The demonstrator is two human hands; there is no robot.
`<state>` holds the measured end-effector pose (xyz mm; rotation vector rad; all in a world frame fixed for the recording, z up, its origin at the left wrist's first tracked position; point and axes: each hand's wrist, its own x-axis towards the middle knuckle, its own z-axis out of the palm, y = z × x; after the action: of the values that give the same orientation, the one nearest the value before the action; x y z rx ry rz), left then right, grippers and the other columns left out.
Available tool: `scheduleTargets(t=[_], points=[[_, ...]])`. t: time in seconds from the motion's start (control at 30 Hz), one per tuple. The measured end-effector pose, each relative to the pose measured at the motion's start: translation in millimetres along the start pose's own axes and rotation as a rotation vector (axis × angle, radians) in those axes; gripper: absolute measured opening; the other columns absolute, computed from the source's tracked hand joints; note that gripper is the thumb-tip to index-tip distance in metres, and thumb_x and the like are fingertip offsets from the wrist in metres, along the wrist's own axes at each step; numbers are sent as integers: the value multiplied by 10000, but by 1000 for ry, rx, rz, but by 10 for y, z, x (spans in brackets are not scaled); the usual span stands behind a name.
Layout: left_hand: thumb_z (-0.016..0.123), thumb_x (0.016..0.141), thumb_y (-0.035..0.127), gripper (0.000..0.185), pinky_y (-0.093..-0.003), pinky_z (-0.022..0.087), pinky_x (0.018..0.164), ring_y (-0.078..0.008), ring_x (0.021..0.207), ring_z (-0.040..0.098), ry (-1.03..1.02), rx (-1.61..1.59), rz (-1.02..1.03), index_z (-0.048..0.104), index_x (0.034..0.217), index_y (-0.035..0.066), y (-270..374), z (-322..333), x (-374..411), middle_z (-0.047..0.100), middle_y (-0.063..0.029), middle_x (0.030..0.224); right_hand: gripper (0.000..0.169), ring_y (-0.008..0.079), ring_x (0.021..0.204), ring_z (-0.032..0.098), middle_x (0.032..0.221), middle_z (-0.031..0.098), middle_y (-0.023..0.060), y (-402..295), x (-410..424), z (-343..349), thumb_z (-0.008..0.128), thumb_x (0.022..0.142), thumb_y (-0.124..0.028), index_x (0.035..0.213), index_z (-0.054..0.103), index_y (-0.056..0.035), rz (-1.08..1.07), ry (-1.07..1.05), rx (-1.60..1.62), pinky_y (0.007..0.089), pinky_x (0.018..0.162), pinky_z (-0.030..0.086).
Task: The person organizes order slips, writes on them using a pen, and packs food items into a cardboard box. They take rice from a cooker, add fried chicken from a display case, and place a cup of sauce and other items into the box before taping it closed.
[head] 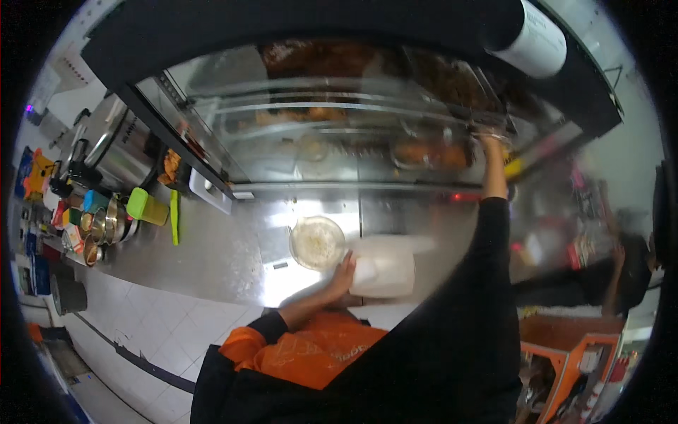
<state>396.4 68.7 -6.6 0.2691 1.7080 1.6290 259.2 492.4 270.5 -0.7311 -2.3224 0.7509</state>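
My left hand [344, 275] is at the near edge of the metal counter [212, 265], against a white bag or wrapper [389, 265] that is blurred. Whether its fingers grip this is unclear. Just beyond the hand, a round bowl [318, 244] with pale, floury contents stands partly on a flat kitchen scale [273, 246]. My right arm stretches far forward to the right end of a glass food display case [296, 185]. There my right hand [490, 135] is blurred, and what its fingers hold cannot be made out. Near it, a tray of browned fried food [431, 153] shows through the glass.
To the left stand a large metal pressure cooker [119, 143], a green plastic container [148, 206] and several metal bowls [114, 222]. A white roll [535, 42] lies on top of the case. At the right, another person [625, 265] is close to the counter, above an orange-framed shelf [561, 360].
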Motion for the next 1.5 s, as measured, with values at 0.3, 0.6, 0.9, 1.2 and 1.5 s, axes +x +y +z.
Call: scheduleTargets(t=[0.3,0.6,0.9,1.2,1.5], points=[[400,950,420,612,-400,429,925,-325,1137,482,-203,-335,-105,214,1403,53,495,-125,-313,464,-264,1182,242,291,943,570,1066,552,170,595,585,-45,528,844,-92,1073,501,-17,230,-34,-496,372,793,480],[436,944,376,581,-383,443,922,-302,1134,485,-262,-427,-121,219,1380,60,628,-198,-265,442,-227,1213,285,310,963,565,1105,530,191,648,673,-50,527,861,-101,1125,469,-12,304,-105,-522,379,782,496],[471,938,333,556,-367,457,919,-278,1132,487,-378,-467,-42,224,1358,66,681,-62,-282,421,-189,1243,329,328,982,560,1144,508,212,785,609,-339,526,878,-110,1178,437,-7,344,-72,-480,386,770,512],[465,944,306,526,-362,478,907,-271,1120,500,-388,-509,-48,225,1347,67,582,-23,-331,407,-175,1264,375,347,1001,555,1184,485,233,862,570,-516,525,895,-120,1230,406,-3,451,-3,-106,392,758,528],[376,975,311,487,-383,513,874,-298,1089,533,-283,-472,-220,218,1358,56,136,-99,-86,407,-208,1264,421,366,1021,550,1223,463,255,413,185,-833,523,912,-129,1283,374,2,585,3,1486,399,746,544]])
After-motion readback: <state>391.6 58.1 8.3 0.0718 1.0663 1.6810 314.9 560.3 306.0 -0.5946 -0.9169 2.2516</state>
